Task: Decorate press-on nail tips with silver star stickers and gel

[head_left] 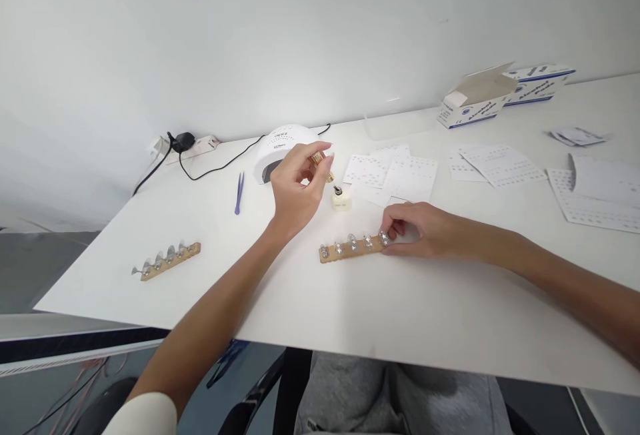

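Observation:
My left hand [296, 189] is raised over the table, its fingers pinched on a small gold brush cap [321, 163] above an open little polish bottle [341, 199]. My right hand [425, 229] rests on the table, its fingertips pressed against the right end of a wooden strip [353, 249] that carries several clear nail tips. The strip lies flat, just in front of the bottle.
A second wooden strip with nail tips [167, 260] lies at the left. A white nail lamp [284, 149] with its black cable, purple tweezers [239, 193], several printed sheets [400, 175] and two boxes [475, 103] lie further back.

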